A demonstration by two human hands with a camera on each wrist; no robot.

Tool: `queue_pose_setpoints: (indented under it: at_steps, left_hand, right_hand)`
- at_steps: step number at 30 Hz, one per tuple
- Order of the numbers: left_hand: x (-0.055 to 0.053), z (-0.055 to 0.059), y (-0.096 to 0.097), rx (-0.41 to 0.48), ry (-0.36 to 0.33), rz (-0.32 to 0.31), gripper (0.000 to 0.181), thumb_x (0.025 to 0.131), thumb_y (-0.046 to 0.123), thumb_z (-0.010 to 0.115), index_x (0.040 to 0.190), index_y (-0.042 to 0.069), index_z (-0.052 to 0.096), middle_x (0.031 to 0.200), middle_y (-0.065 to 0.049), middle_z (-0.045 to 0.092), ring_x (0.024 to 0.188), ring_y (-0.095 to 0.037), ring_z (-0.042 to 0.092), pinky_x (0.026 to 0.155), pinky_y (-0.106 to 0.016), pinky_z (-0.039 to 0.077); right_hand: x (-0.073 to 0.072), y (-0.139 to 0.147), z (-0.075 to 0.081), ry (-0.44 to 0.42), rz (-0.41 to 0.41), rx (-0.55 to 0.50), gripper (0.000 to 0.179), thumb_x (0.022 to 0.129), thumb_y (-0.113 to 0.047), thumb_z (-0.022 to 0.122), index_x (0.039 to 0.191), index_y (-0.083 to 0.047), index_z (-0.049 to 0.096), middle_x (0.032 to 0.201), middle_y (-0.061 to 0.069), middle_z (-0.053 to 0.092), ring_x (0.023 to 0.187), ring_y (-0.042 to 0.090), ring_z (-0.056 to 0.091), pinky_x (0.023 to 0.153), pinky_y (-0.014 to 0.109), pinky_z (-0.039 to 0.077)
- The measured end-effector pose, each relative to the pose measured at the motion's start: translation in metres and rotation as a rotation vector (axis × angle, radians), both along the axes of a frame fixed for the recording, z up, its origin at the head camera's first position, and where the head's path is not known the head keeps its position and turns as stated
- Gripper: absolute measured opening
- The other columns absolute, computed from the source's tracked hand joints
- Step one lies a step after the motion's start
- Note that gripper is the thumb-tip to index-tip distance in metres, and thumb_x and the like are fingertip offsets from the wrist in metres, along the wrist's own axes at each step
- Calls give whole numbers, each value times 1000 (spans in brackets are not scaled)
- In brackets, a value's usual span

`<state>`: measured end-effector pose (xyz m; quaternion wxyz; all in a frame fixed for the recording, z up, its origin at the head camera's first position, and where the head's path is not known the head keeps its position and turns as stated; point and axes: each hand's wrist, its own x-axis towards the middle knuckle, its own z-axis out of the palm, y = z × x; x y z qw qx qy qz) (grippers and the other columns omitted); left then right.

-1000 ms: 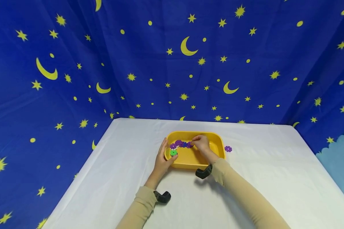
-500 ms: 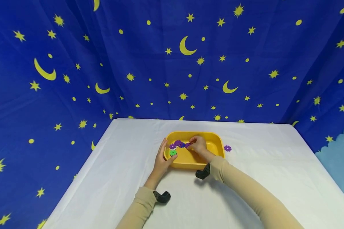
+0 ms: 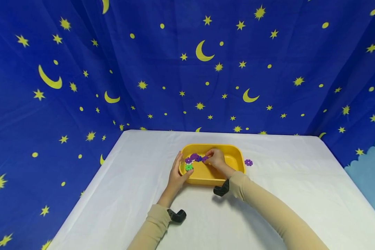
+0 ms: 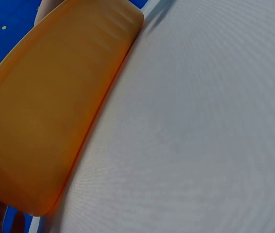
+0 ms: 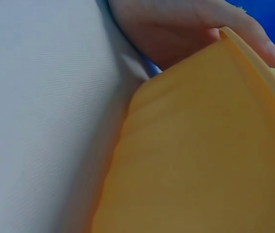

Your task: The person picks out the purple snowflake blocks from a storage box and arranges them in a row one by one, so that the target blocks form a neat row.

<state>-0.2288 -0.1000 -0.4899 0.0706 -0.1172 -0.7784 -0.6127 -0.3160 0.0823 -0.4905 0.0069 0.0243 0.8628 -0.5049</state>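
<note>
In the head view a yellow plastic tub [image 3: 203,182] stands on the table. My left hand [image 3: 176,174] holds its left end, thumb over the near rim and fingers along the outer wall; the right wrist view shows that thumb [image 5: 254,34] hooked over the rim. Inside, my right hand [image 3: 216,160] pinches a purple flower-shaped disc [image 3: 205,159], partly hidden by the fingers. To its left are a dark blue flower disc [image 3: 199,158] and several purple flower discs [image 3: 194,157]. A green flower disc [image 3: 189,167] lies by my left thumb. Whether the discs are joined is too small to tell.
Outside the tub, close to its right end, lies another purple flower disc [image 3: 248,162]. A white cloth [image 3: 137,166] covers the table. Blue curtains [image 3: 162,69] with yellow moons and stars hang behind and at the sides.
My right hand has shifted slightly left inside the tub, onto the purple disc beside the blue one. My left hand keeps its place on the tub.
</note>
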Motion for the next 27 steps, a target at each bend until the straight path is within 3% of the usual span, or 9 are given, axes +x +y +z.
queue_pose_setpoints:
  at_steps: [6,13,21,27]
  left_hand:
    - [1,1,1,-10,-2,4,75,87,8,64,149,-1,23,160,-17,15,148,-34,16,120,-53,13]
    - [0,1,-1,-13,16,0,75,85,7,64,149,-2,24,160,-17,15,147,-35,16,120,-54,13]
    - [0,2,-2,7,2,3,76,85,5,64,149,-1,24,160,-15,15,148,-34,15,120,-53,13]
    - [0,1,-2,13,7,-5,76,85,7,65,149,-2,25,160,-16,15,148,-34,15,121,-52,13]
  right_hand:
    - [-3,2,-1,-39,0,-112,16,77,11,67,93,9,66,72,11,63,55,10,52,49,19,49]
    - [-5,2,4,-55,-20,-164,17,80,4,69,96,9,66,74,12,66,54,8,52,49,18,48]
    - [-7,3,10,-52,-64,-275,17,82,3,68,97,10,66,91,21,69,63,10,63,69,30,61]
    - [-3,12,15,-19,-57,-323,20,83,2,67,101,11,64,87,18,70,65,8,64,78,36,60]
